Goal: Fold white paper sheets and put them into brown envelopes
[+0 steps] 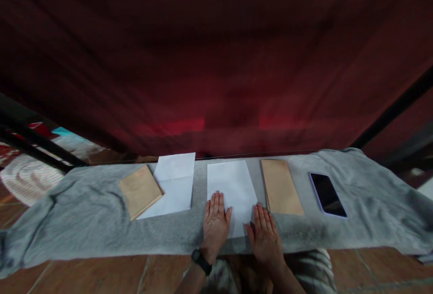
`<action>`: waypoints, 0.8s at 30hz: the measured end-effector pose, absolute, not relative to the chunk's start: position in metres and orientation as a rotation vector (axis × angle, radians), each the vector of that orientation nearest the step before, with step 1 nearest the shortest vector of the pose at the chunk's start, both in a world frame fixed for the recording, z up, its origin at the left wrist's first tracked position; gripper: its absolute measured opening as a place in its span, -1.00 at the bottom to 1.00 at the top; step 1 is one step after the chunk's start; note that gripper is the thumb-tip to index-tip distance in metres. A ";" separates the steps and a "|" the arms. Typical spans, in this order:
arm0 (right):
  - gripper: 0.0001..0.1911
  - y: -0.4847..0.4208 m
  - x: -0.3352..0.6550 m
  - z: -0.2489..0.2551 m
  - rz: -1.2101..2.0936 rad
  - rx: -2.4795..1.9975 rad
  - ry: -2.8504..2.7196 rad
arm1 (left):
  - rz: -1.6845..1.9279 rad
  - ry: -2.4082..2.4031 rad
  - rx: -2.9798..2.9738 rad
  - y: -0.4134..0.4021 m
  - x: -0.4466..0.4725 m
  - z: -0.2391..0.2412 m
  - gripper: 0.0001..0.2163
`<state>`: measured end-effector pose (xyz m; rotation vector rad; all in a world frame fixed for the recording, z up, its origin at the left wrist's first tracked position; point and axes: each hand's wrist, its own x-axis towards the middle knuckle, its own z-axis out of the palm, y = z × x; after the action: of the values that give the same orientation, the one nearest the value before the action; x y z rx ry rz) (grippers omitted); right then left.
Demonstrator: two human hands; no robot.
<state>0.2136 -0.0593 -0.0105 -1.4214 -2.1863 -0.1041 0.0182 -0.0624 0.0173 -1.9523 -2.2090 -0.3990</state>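
Observation:
A white sheet of paper (pixel 230 174) lies flat on the grey cloth in front of me. My left hand (pixel 215 222) rests palm down on its left side, fingers stretched out, a dark watch (pixel 201 261) on the wrist. On the lower right edge of the sheet lies my right hand (pixel 265 235), also flat with its fingers extended. Just right of the paper is a brown envelope (pixel 282 188), or a stack of them. To the left, another white sheet (pixel 176 186) with a crease across it lies partly under more brown envelopes (pixel 140 190).
A phone (pixel 329 195) with a dark screen and pale purple case lies on the right. Grey cloth (pixel 88 222) covers the narrow surface. Behind it hangs a dark red curtain (pixel 230 82). Dark bars (pixel 37 143) stand at the left, and a tiled floor (pixel 101 276) shows below.

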 end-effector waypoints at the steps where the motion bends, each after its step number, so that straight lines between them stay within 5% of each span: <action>1: -0.24 -0.061 0.215 -0.011 -0.090 -1.413 -2.188 | -0.389 -2.226 -1.931 -0.062 0.014 0.018 -0.49; 24: -0.34 -0.064 0.221 -0.005 -0.073 -1.327 -2.276 | -0.286 -2.351 -2.066 0.081 -0.014 0.028 -0.46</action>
<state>0.2214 -0.0644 -0.0054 -1.3273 -2.2756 -0.0730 -0.0141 0.0814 0.0278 -2.0663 -2.3508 -0.2859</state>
